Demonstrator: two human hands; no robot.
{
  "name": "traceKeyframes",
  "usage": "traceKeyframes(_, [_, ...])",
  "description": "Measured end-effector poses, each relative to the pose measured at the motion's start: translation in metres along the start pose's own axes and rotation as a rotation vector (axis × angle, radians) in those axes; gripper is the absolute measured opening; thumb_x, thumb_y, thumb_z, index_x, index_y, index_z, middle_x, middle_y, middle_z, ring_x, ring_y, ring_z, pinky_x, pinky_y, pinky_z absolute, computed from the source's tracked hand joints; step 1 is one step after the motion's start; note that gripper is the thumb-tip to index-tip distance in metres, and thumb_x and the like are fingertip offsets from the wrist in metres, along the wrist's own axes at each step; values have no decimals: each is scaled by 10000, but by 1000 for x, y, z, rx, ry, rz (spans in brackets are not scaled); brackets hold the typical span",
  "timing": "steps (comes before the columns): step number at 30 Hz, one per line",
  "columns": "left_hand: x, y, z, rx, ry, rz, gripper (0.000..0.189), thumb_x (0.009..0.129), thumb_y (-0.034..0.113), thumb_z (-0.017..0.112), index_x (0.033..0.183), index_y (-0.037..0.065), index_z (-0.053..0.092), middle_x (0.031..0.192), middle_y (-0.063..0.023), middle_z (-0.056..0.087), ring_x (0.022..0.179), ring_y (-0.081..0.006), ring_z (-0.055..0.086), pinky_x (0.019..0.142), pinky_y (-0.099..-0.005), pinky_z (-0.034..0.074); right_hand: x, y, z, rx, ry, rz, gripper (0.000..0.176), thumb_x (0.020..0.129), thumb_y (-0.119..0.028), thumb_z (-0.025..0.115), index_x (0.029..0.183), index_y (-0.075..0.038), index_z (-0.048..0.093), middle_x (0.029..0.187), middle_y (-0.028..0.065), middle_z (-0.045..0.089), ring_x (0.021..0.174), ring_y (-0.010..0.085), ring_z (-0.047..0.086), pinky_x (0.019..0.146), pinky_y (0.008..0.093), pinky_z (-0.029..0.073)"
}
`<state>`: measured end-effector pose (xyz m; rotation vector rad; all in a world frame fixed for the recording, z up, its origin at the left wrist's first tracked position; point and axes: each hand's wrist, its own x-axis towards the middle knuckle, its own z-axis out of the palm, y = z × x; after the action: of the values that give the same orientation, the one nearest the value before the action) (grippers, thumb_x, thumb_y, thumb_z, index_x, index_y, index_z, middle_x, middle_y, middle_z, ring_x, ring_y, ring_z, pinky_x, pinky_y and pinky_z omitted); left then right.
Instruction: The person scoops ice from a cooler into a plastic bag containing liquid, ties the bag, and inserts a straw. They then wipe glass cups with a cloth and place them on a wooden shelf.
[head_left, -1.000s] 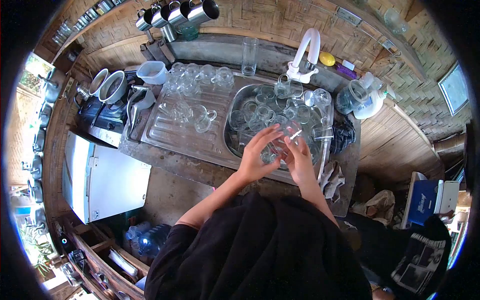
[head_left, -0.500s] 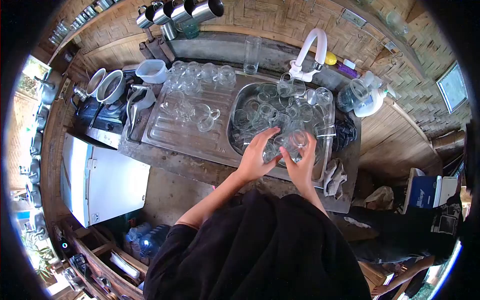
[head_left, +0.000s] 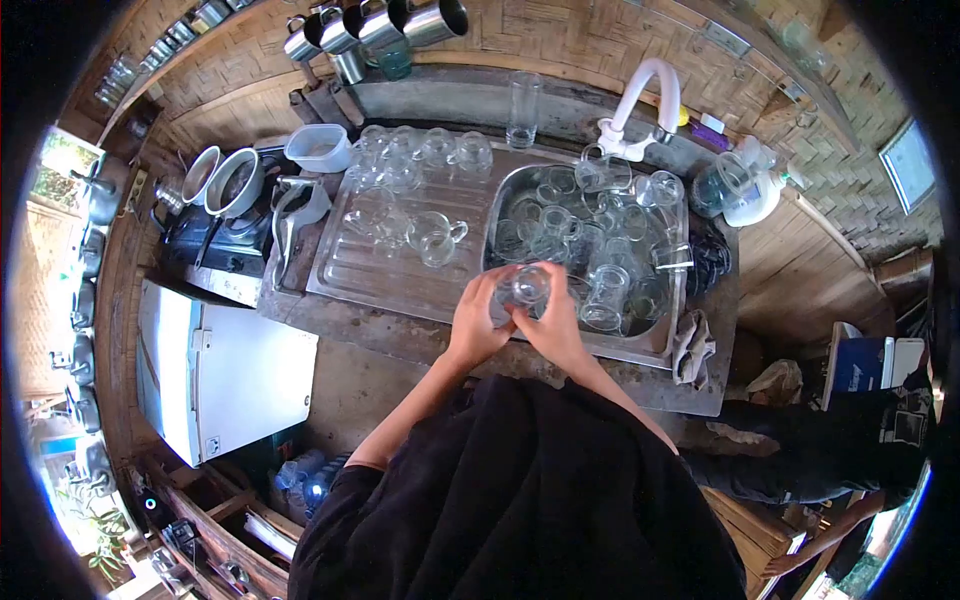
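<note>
My left hand (head_left: pixel 477 318) and my right hand (head_left: pixel 556 326) are closed round a clear drinking glass (head_left: pixel 528 286), one on each side. They hold it over the front left rim of the metal sink (head_left: pixel 500 205); whether it has a handle is hidden by my fingers. Several glass mugs (head_left: pixel 605 300) and glasses lie heaped in the sink, just right of my right hand. On the ribbed drainboard (head_left: pixel 370 275) to the left, a glass mug (head_left: pixel 433 238) stands nearest to my hands, with several more mugs (head_left: pixel 437 148) in rows behind it.
A white curved faucet (head_left: pixel 640 100) rises behind the sink, near a tall glass (head_left: pixel 523 110). A soap bottle (head_left: pixel 752 200) stands at the right, and a grey cloth (head_left: pixel 693 348) hangs at the counter edge. Pots (head_left: pixel 235 183) sit at left. Another person's arm (head_left: pixel 825 540) shows lower right.
Both hands have moved left with the glass, from over the sink's middle to its front left rim. The view has shifted, so the counter appears slightly farther right.
</note>
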<state>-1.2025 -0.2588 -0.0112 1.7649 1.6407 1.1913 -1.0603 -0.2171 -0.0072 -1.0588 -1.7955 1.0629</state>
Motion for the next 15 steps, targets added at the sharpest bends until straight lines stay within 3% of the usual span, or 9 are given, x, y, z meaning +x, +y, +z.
traceKeyframes(1, [-6,-8,-7,31,24,-27,606,643,33,705,1215,48,508,1181,-136,568,1103,-349,525,938,-407,427,5,-4,10,-21,-18,-41,610,700,-106,728,1188,-10,374,1047,223,567,993,388,579,836,417,457])
traceKeyframes(8, [-37,-51,-41,87,186,-304,531,694,143,738,1173,52,530,1127,-151,580,1040,-321,573,881,-389,461,30,14,80,-92,-234,93,595,680,-128,745,1151,-43,391,1013,220,608,963,429,585,794,460,483])
traceKeyframes(15, [-71,-51,-59,3,242,-502,445,761,215,712,1146,55,558,1100,-126,596,986,-274,600,830,-375,473,38,38,110,-213,-187,-135,657,614,-90,796,1150,-38,421,1096,189,485,1054,393,497,863,433,431])
